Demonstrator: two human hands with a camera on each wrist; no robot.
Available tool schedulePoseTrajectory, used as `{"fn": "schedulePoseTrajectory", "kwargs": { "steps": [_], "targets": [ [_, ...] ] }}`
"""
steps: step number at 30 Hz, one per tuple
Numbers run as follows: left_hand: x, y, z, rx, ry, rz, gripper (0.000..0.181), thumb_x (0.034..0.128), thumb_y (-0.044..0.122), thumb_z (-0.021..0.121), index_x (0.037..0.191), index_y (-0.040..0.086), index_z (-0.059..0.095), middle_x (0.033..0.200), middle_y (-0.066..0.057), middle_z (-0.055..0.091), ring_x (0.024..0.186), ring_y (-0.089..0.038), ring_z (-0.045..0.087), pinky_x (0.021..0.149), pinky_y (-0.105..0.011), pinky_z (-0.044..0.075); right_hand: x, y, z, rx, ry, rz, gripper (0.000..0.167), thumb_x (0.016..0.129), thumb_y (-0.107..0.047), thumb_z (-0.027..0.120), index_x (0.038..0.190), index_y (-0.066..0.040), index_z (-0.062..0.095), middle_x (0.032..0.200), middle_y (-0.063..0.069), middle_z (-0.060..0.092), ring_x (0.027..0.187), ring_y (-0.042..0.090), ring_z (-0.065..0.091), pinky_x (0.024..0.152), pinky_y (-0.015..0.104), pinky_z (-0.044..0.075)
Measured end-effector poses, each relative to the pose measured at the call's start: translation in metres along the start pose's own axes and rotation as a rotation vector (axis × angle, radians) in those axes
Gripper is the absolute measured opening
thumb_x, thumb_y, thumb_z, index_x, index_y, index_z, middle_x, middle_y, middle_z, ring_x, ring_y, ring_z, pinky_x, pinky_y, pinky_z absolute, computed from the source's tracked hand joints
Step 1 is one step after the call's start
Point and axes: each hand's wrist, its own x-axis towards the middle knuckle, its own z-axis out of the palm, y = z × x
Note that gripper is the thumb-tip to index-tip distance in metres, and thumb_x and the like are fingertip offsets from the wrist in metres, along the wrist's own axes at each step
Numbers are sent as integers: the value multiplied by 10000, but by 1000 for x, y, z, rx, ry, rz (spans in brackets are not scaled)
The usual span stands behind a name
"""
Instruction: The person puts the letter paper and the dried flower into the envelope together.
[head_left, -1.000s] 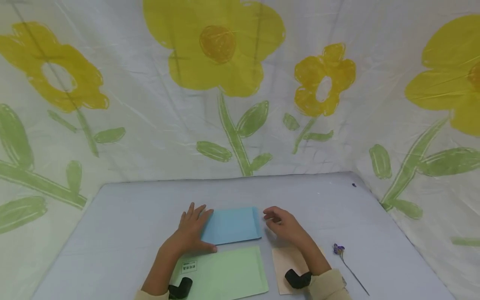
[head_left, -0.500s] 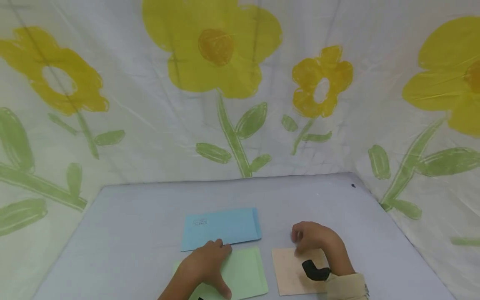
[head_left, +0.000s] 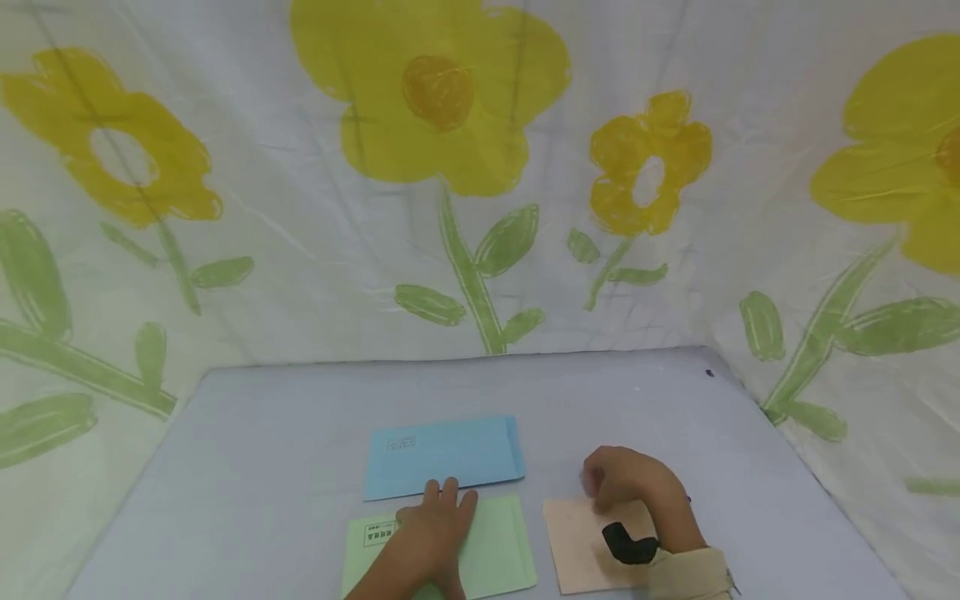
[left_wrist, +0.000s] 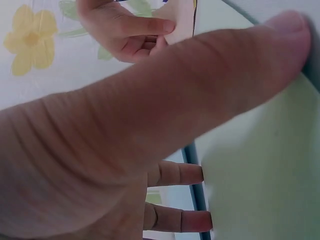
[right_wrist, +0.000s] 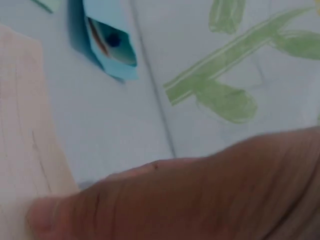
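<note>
Moved since a second ago: our left hand, off the blue envelope, lies across the green envelope, fingers extended; our right hand pinches the far edge of the peach envelope on the tabletop.

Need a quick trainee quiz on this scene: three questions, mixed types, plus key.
1. Which envelope lies nearest the far edge of the table?
2. True or false: the left hand makes a closed fist.
3. Fill in: the right hand touches the ____ paper.

Key:
1. The blue envelope.
2. False; its fingers are extended, and it lies over the green envelope.
3. Pink paper.
</note>
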Motion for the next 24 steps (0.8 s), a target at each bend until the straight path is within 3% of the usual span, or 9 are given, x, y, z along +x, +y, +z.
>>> {"fn": "schedulePoseTrajectory", "kwargs": {
  "steps": [9, 15, 18, 24],
  "targets": [
    [-8, 0, -8, 15, 61, 75, 1134, 359, 582, 979, 1266, 94, 504, 1069, -80, 429, 939, -240, 409, 667, -498, 533, 4, 26, -13, 247, -87, -332, 227, 824, 61, 661, 894, -150, 708, 727, -2, 605, 671, 155, 539, 587, 311, 455],
    [-10, 0, -12, 7, 53, 70, 1114, 357, 585, 979, 1237, 93, 506, 1035, -71, 425, 928, -236, 408, 671, -496, 533, 6, 25, -18, 273, -91, -492, 234, 869, 36, 646, 980, -157, 718, 793, -27, 629, 723, 105, 558, 626, 269, 476],
    [-11, 1, -12, 21, 57, 59, 1108, 353, 599, 975, 1214, 92, 496, 1027, -70, 413, 922, -237, 397, 653, -474, 524, 9, 21, -16, 296, -113, -507, 228, 871, 37, 649, 1005, -135, 718, 809, -5, 640, 714, 101, 574, 632, 269, 498],
    [-11, 4, -11, 55, 72, 53, 1093, 350, 628, 963, 1170, 87, 485, 1018, -75, 414, 914, -242, 398, 631, -464, 523, 10, 16, -13, 290, -90, -430, 227, 842, 56, 681, 992, -110, 721, 824, 25, 644, 744, 137, 589, 656, 289, 522]
  ]
}}
